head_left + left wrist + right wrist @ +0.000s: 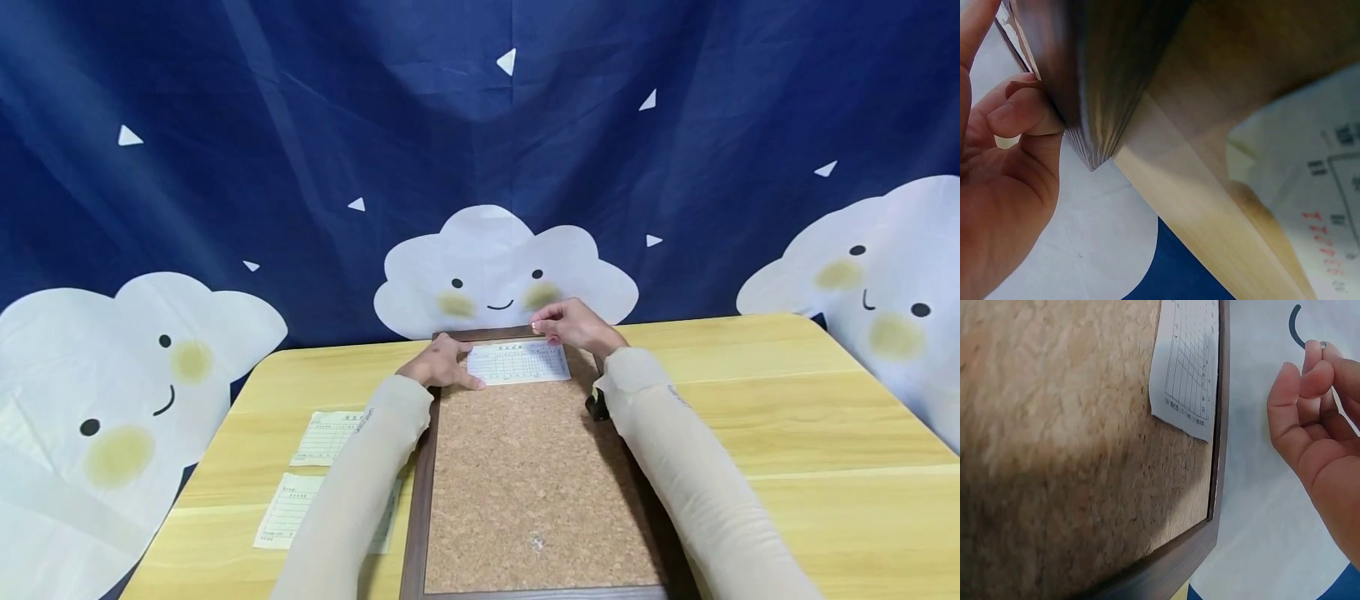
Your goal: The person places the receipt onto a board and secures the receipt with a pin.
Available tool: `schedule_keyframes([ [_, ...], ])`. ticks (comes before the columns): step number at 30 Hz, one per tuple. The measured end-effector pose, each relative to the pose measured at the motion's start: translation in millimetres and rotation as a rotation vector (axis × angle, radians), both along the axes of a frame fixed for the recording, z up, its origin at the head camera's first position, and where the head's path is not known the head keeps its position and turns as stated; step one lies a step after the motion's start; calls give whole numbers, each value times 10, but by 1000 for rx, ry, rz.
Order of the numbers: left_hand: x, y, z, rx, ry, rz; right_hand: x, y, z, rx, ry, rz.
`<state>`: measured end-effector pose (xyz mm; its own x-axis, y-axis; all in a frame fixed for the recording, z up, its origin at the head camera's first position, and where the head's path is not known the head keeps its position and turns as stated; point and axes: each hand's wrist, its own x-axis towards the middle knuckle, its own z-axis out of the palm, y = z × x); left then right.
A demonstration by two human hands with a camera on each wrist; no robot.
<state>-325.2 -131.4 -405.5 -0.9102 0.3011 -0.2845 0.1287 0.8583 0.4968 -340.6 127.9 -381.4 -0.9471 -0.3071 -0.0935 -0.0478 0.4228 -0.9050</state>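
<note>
A printed paper slip (517, 363) lies against the top of a framed cork board (540, 475). At the slip's left edge is my left hand (442, 364), thumb and index finger spread and pressing on it. In the left wrist view, the other fingers (1025, 112) are bent against the side of the dark wooden frame (1094, 125). Above the slip's upper edge, my right hand (572, 325) pinches a tiny shiny push pin (1324, 345) between its fingertips, apart from the paper. Most of the pin is hidden by the fingers.
Two more printed slips, an upper one (324, 439) and a lower one (288, 510), lie on the wooden table (787, 433) left of the board. A small clear cluster (537, 544) sits low on the cork. Behind the table hangs a blue cloud-patterned curtain (315, 100).
</note>
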Motion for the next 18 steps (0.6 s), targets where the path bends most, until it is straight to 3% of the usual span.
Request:
schedule_keyframes([
  [18,-9,-3,9,1,-6,-3,-48,-160,-24,-38,-33,-31],
])
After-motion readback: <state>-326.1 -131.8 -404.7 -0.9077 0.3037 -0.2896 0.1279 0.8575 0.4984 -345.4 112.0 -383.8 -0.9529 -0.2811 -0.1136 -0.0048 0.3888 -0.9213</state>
